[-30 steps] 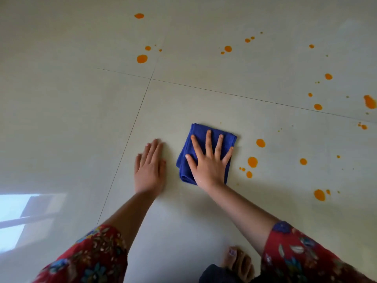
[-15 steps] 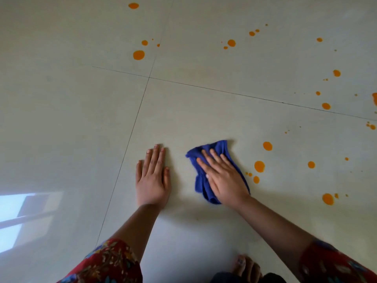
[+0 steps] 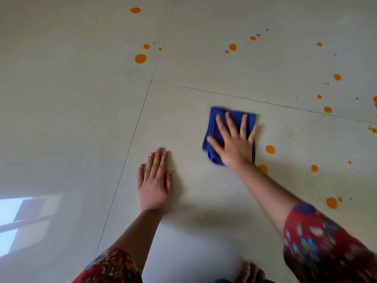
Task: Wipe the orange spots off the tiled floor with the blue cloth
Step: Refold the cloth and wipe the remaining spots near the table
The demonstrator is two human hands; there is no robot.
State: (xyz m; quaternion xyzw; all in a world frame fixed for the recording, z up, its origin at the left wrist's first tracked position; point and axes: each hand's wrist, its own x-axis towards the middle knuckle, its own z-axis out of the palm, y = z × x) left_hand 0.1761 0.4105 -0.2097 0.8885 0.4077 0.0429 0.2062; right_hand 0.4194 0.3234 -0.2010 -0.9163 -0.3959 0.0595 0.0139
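The folded blue cloth [image 3: 212, 127] lies flat on the pale tiled floor [image 3: 204, 64]. My right hand [image 3: 234, 141] presses down on it with fingers spread. My left hand [image 3: 154, 180] rests flat on the floor to the left of the cloth, holding nothing. Orange spots dot the floor: one [image 3: 270, 149] just right of the cloth, one [image 3: 263, 168] partly behind my right wrist, a large one [image 3: 140, 58] far left, and several more to the right and at the back.
Dark grout lines [image 3: 134, 135] cross ahead of and left of my hands. A bright window reflection [image 3: 18, 219] lies on the floor at the lower left. My bare foot [image 3: 247, 271] shows at the bottom edge, between my red flowered sleeves.
My right hand slid the cloth away from me and to the right, and the cloth went from bunched to flat. The small spots near the lower-right of the cloth are gone. My left hand stayed put.
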